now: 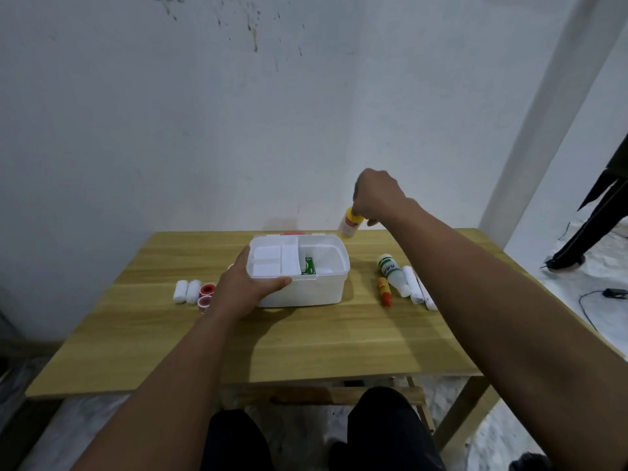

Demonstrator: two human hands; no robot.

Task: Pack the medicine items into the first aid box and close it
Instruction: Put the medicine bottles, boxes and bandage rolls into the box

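Observation:
The white first aid box (306, 290) stands open in the middle of the wooden table (306, 345). A white divided tray (272, 263) fills its left half, and a green packet (310, 265) lies in the right half. My left hand (244, 287) grips the box's front left corner, thumb along the rim. My right hand (377, 198) holds a yellow-capped bottle (349, 226) in the air beyond the box's back right corner. Right of the box lie a green-and-white bottle (392, 271), an orange tube (384, 290) and white rolls (413, 283).
Two white bandage rolls (187, 291) and two red tape rings (205, 295) lie left of the box. A white wall stands right behind the table. A white post (543, 113) rises at the right, with dark cables and a stand on the floor beyond.

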